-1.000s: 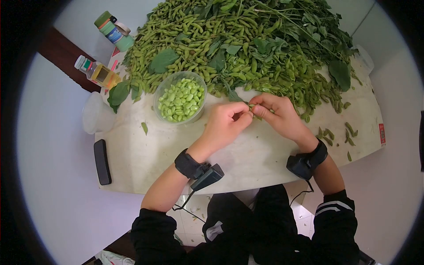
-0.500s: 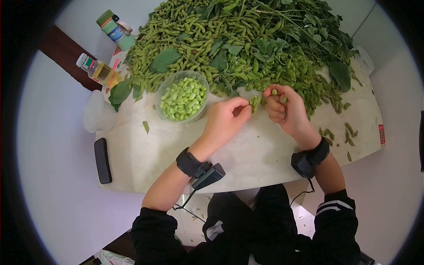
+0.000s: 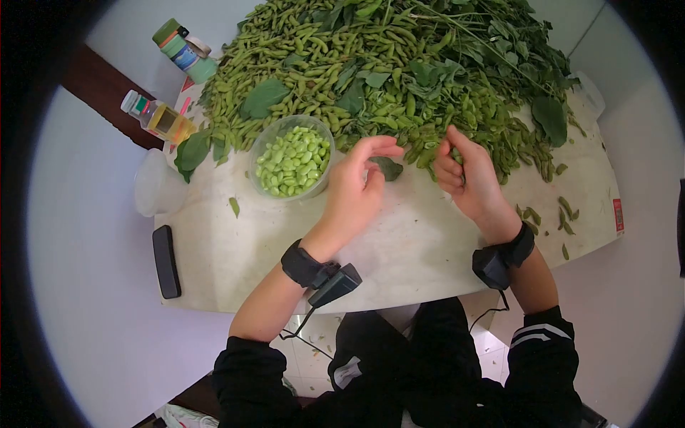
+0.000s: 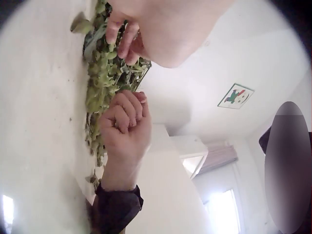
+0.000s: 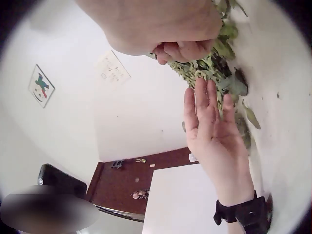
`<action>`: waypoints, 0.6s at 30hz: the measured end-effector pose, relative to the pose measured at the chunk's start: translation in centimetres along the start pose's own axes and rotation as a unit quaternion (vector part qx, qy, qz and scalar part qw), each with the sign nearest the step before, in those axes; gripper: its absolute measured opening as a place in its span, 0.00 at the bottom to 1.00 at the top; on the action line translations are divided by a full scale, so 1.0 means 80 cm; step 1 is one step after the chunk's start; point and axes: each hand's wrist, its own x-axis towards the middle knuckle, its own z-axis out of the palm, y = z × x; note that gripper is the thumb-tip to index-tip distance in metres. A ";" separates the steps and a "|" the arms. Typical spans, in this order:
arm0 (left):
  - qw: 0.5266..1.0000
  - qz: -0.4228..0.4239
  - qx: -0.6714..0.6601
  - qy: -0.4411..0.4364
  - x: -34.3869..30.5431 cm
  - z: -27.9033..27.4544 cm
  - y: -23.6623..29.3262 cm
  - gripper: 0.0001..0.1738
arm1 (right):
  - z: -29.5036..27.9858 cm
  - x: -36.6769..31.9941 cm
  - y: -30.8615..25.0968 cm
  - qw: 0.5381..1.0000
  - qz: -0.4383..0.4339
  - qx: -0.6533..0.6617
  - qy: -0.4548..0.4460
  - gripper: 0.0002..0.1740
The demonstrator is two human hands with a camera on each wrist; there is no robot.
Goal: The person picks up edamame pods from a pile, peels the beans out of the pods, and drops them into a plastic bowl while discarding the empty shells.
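Note:
My left hand [image 3: 351, 192] is over the table with its fingers extended and nothing between them, as the right wrist view also shows. A dark green leaf [image 3: 387, 168] lies just beyond its fingertips. My right hand [image 3: 477, 187] has its fingers curled into the palm around green soybeans [image 3: 457, 155], mostly hidden by the fingers; the thumb rests on top. Opened, flattened pods [image 3: 464, 114] lie right in front of both hands. To the left of my left hand stands a clear plastic tub [image 3: 253, 162] filled with shelled soybeans [image 3: 294, 162].
A big heap of soybean pods [image 3: 307, 78] covers the table's back, with leafy stalks [image 3: 514, 60] at right. On the left are an oil-coloured bottle [image 3: 168, 123], a green flask [image 3: 187, 53], an empty tub [image 3: 158, 184] and a black phone [image 3: 165, 262]. Loose pods [image 3: 565, 214] lie at right.
My hands have drawn apart from around a pod. My left hand has let go of the opened pod and straightened its fingers; my right hand has closed over the beans.

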 end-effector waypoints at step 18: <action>0.988 0.041 0.142 -0.045 -0.003 0.005 0.004 0.23 | 0.008 -0.005 0.002 0.997 -0.012 -0.076 -0.032 0.09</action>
